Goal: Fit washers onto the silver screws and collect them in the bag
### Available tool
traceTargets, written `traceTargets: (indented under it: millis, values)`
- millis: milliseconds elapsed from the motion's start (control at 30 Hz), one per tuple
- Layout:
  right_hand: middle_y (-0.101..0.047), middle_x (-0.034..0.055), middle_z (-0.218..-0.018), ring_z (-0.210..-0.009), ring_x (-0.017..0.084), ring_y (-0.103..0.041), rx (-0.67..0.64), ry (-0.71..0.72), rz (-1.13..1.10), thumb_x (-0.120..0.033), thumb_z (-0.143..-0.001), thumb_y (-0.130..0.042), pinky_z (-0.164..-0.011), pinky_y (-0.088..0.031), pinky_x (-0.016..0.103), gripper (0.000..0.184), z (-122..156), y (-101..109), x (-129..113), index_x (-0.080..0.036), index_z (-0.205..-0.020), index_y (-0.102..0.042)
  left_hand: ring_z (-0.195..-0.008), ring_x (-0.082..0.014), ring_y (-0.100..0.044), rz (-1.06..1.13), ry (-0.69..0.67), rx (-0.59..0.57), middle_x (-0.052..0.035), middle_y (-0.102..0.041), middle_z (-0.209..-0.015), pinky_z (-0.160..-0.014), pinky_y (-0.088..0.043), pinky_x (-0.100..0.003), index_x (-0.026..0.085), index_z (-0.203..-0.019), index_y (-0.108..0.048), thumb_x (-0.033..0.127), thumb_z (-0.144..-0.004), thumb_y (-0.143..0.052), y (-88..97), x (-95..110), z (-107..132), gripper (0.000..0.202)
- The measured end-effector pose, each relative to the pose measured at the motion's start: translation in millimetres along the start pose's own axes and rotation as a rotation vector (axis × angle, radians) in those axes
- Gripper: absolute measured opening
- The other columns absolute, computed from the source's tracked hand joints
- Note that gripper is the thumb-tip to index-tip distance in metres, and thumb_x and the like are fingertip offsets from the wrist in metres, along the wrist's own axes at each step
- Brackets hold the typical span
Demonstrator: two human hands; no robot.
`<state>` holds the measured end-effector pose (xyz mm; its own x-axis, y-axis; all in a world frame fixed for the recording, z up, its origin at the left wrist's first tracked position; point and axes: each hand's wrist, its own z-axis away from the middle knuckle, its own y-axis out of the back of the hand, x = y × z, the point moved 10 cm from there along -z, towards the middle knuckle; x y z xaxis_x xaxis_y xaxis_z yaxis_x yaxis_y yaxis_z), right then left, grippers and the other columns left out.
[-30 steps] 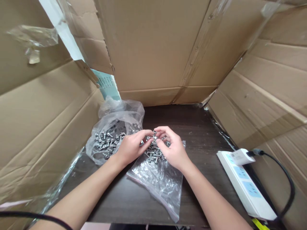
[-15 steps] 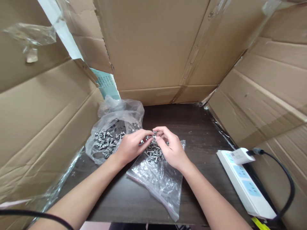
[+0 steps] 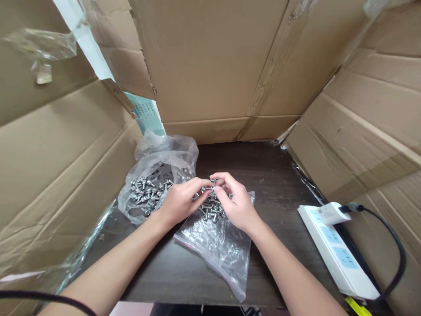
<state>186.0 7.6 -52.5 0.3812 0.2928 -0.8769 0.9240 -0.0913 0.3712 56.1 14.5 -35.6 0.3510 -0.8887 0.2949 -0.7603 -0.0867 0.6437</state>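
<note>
My left hand [image 3: 184,196] pinches a small metal bolt [image 3: 208,188] between thumb and fingertips. Thumb and fingers of my right hand [image 3: 235,199] close on the other end of that bolt, where a small bright piece shows; whether it is a nut or washer I cannot tell. Below both hands, a pile of loose bolts [image 3: 213,211] lies on a flat clear zip bag [image 3: 217,252]. Left of my left hand stands an open clear plastic bag [image 3: 164,157] with several bolts [image 3: 144,191] in it.
Cardboard walls [image 3: 210,66] enclose the dark wooden table [image 3: 158,272] at the back and both sides. On the right lies a white power strip [image 3: 338,259] with a plugged-in adapter [image 3: 333,213] and black cable [image 3: 394,237]. Another black cable [image 3: 49,297] crosses the lower left.
Both hands stay almost in place over the pile, fingertips still together at the bolt. My right fingers have shifted very slightly. The whole view has moved a little.
</note>
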Motion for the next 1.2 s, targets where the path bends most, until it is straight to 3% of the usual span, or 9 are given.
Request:
traceTargets:
  millis: [100, 267, 433, 700, 867, 1033, 1200]
  values:
    - [-0.063, 0.0012, -0.079, -0.069, 0.013, -0.059, -0.014, -0.028, -0.002, -0.032, -0.102, -0.046, -0.067, -0.048, 0.026, 0.028, 0, -1, 3, -0.019, -0.119, -0.064, -0.067, -0.0086, -0.069, -0.009, 0.003, 0.000, -0.0027, -0.077, -0.100, -0.062, -0.053, -0.019, 0.019, -0.114, -0.066, 0.022, -0.104, -0.058, -0.4, 0, 0, 0.013]
    - [-0.065, 0.0042, -0.093, -0.075, 0.013, -0.061, 0.026, 0.025, 0.009, -0.026, -0.094, -0.055, -0.066, -0.048, 0.025, 0.025, -1, 3, -3, -0.019, -0.116, -0.064, -0.070, -0.0093, -0.071, -0.019, -0.001, 0.011, -0.0025, -0.077, -0.100, -0.062, -0.053, -0.019, 0.018, -0.114, -0.065, 0.023, -0.105, -0.057, 0.9, 0, -1, 0.013]
    - [-0.062, 0.0001, -0.075, -0.065, 0.013, -0.058, -0.017, -0.031, -0.001, -0.032, -0.102, -0.046, -0.064, -0.046, 0.026, 0.027, 0, -1, 2, -0.019, -0.117, -0.064, -0.066, -0.0085, -0.070, -0.008, -0.005, -0.006, -0.0016, -0.077, -0.101, -0.061, -0.052, -0.019, 0.019, -0.114, -0.065, 0.023, -0.105, -0.058, -1.5, 1, 0, 0.012]
    - [-0.063, 0.0043, -0.093, -0.080, 0.014, -0.061, 0.036, 0.061, 0.057, -0.020, -0.089, -0.054, -0.068, -0.048, 0.025, 0.028, 0, 4, -6, -0.018, -0.115, -0.065, -0.063, -0.0083, -0.070, -0.031, -0.007, 0.004, -0.0004, -0.079, -0.100, -0.060, -0.053, -0.019, 0.018, -0.112, -0.066, 0.026, -0.106, -0.058, -0.9, 2, -2, 0.012]
    - [-0.062, -0.0002, -0.077, -0.066, 0.013, -0.057, -0.010, 0.017, 0.077, -0.028, -0.101, -0.046, -0.066, -0.045, 0.026, 0.026, 1, -1, -2, -0.018, -0.118, -0.064, -0.064, -0.0083, -0.071, -0.033, -0.007, 0.007, 0.0006, -0.079, -0.101, -0.060, -0.052, -0.019, 0.019, -0.113, -0.066, 0.026, -0.106, -0.058, -1.1, 2, -2, 0.013]
    - [-0.065, 0.0029, -0.090, -0.074, 0.013, -0.060, 0.034, 0.068, 0.085, -0.024, -0.096, -0.051, -0.069, -0.047, 0.025, 0.026, 0, 4, -7, -0.017, -0.117, -0.064, -0.065, -0.0083, -0.071, -0.040, -0.017, 0.010, 0.0007, -0.079, -0.100, -0.061, -0.053, -0.019, 0.018, -0.111, -0.067, 0.026, -0.106, -0.058, -0.4, 3, -2, 0.012]
    - [-0.065, 0.0004, -0.079, -0.068, 0.013, -0.059, -0.013, -0.023, 0.090, -0.032, -0.103, -0.045, -0.067, -0.045, 0.027, 0.029, -1, 0, 4, -0.018, -0.122, -0.063, -0.067, -0.0086, -0.072, -0.038, -0.023, 0.000, 0.0002, -0.080, -0.102, -0.063, -0.054, -0.019, 0.018, -0.113, -0.067, 0.025, -0.106, -0.058, -1.6, 3, -1, 0.013]
